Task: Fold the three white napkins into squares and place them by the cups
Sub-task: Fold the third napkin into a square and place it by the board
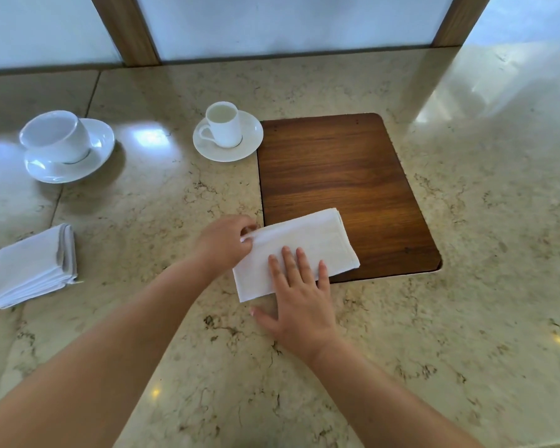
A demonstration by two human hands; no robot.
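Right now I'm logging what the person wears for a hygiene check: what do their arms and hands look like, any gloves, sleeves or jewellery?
Both forearms are bare as far as the head view shows; no sleeve edge shows. The left hand and right hand wear no gloves. No rings, watch or bracelet show on the fingers or wrists. Nails look short and unpainted, though they are small in the picture.

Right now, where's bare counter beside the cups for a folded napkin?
Free: marble between the large cup's saucer and the small cup's saucer; also between the napkin stack and left hand. Crowded: the small saucer abuts the wooden board.
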